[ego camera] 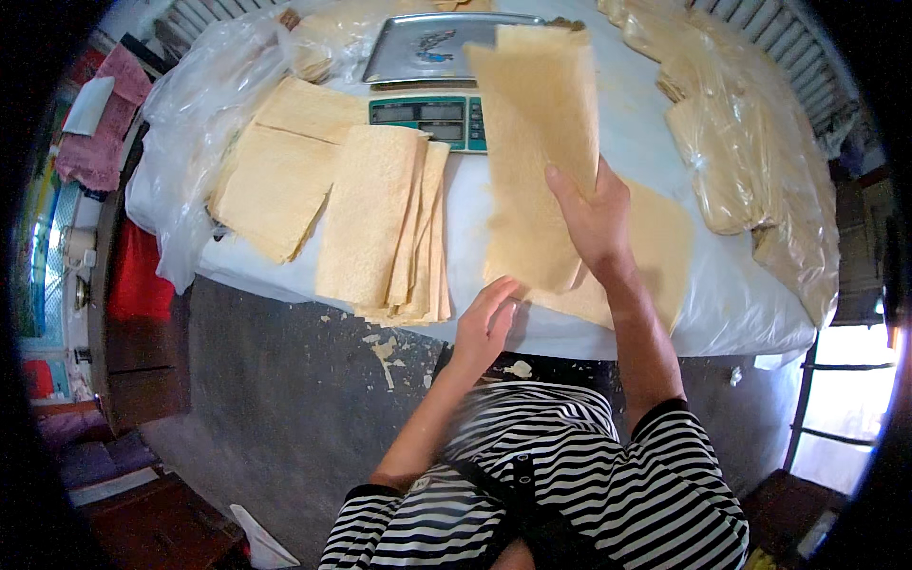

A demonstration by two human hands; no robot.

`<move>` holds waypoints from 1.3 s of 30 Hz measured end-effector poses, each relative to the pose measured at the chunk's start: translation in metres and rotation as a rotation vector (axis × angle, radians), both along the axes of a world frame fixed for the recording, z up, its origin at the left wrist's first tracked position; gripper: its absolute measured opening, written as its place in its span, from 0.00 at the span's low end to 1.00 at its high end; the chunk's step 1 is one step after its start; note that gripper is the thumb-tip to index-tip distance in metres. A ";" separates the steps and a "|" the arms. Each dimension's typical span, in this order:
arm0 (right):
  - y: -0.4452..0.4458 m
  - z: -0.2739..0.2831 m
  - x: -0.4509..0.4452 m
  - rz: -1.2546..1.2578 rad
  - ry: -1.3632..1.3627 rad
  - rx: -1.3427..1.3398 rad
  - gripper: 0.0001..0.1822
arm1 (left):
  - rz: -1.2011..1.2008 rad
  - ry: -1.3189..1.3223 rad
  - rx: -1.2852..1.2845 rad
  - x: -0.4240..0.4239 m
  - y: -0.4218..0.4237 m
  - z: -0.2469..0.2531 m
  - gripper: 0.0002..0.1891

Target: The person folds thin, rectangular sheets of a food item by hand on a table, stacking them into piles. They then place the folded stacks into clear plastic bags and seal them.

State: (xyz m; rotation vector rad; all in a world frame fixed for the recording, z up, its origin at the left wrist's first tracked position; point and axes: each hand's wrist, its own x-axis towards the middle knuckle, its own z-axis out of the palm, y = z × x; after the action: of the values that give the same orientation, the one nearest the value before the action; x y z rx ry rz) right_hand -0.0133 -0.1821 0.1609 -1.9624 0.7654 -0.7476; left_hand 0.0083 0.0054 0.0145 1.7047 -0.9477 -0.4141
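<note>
My right hand grips a folded bundle of thin tan sheets, which look like bean curd sheets, with the thumb on top. This bundle is raised and slightly blurred, covering part of the digital scale. My left hand is at the bundle's lower corner, fingers apart; whether the fingertips touch it I cannot tell. Under the bundle, a flat tan sheet lies on the plastic-covered table. To the left lies a stack of folded sheets, its folds fanned towards the right.
Flat sheets lie at the left, beside crumpled clear plastic. The scale's metal tray is at the back. Plastic-bagged sheets line the right side. The table's front edge runs just before my body.
</note>
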 end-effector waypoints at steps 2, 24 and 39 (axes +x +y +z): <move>-0.015 -0.009 0.008 0.059 -0.017 -0.016 0.23 | 0.035 -0.072 0.051 0.001 0.007 0.005 0.12; -0.062 -0.159 -0.132 0.114 -0.889 1.107 0.35 | -0.045 -0.142 0.053 -0.032 -0.041 0.062 0.23; -0.069 -0.178 -0.233 -0.162 -0.307 0.638 0.23 | 0.023 1.925 -0.346 -0.037 -0.048 -0.038 0.21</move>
State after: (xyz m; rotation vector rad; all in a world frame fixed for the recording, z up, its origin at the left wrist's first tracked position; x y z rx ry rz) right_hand -0.2463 -0.2509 -0.0166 -1.1949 0.8498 -0.7601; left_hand -0.0292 -0.0427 -0.0237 0.4019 0.4427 -1.3619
